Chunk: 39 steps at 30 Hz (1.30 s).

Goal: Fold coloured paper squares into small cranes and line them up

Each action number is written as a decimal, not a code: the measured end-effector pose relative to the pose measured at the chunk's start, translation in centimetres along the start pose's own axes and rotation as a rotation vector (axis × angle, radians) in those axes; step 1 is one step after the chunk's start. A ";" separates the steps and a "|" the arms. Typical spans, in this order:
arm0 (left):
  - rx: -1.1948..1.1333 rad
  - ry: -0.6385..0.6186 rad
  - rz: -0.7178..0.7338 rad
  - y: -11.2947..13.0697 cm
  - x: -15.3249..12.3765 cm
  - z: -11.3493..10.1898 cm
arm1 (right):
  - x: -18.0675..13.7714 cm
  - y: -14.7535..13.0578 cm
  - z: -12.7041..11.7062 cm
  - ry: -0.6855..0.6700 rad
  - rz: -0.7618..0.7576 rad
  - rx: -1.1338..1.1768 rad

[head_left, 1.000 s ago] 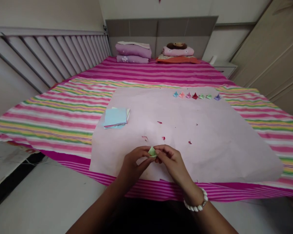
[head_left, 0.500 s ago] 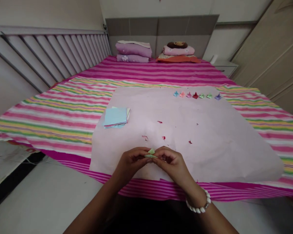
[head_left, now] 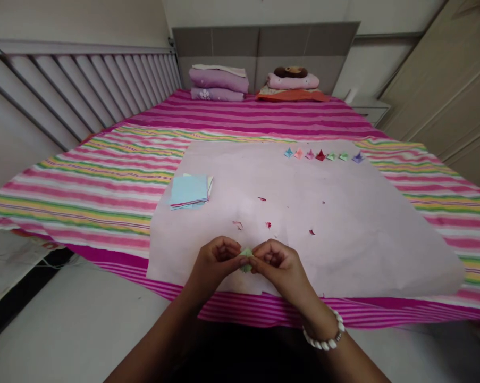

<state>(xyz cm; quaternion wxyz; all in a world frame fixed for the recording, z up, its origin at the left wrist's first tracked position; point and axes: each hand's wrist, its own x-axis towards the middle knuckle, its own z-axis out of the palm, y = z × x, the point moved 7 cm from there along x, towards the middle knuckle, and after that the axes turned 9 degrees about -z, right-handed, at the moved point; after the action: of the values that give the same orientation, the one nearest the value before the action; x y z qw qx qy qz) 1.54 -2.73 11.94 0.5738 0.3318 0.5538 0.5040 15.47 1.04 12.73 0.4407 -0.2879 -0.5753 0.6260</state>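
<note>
A small light green folded paper (head_left: 246, 253) is pinched between both hands just above the near part of the large pale sheet (head_left: 363, 229). My left hand (head_left: 217, 260) grips its left side with thumb and fingers. On its right side, my right hand (head_left: 277, 260) holds on the same way, and a white bead bracelet circles that wrist. The thumbs nearly meet in front and hide part of the folds. Beyond the hands lie a few torn red scraps (head_left: 268, 225). Further left is a stack of square paper (head_left: 189, 189) with light blue on top.
Small folded paper pieces in several colours, among them a red one (head_left: 320, 155), stand in a row at the sheet's far right. Folded purple bedding (head_left: 219, 81) and pink bedding (head_left: 293, 81) rest by the headboard (head_left: 259, 45). A metal railing (head_left: 84, 88) runs along the left.
The green paper has been turned in the fingers and now shows a broader face, with part of it below the thumbs. The left fingers have lifted slightly. Everything else lies as before.
</note>
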 end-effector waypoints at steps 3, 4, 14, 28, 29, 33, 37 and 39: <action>-0.007 -0.028 -0.030 -0.2 0.1 0.1 | 0.1 0.1 -0.1 0.012 0.006 0.020; 0.010 -0.037 -0.040 -0.2 0.1 0.2 | 0.1 0.2 -0.1 0.011 0.004 0.033; 0.158 -0.064 0.047 1.1 -0.3 0.9 | 0.3 1.3 0.3 0.030 0.088 0.136; 0.071 -0.029 0.056 0.4 -0.3 1.6 | -0.6 1.5 2.2 -0.106 0.112 -0.051; 0.067 -0.010 0.071 0.5 -0.3 1.5 | -0.6 1.6 2.3 -0.093 0.110 -0.042; 0.018 0.021 0.058 0.1 -0.3 1.3 | -0.9 2.5 2.4 -0.041 0.135 0.010; 0.053 0.098 0.076 0.3 -0.3 0.5 | -1.2 3.2 2.5 -0.032 0.186 0.037; 0.057 0.095 0.074 0.3 -0.2 0.4 | -1.2 3.2 2.4 -0.021 0.182 0.040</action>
<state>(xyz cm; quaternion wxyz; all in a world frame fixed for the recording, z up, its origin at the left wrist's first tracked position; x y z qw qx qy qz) 1.94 -2.72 12.34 0.5181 0.3443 0.5818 0.5240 13.18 -1.02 9.80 0.3817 -0.3237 -0.5388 0.6777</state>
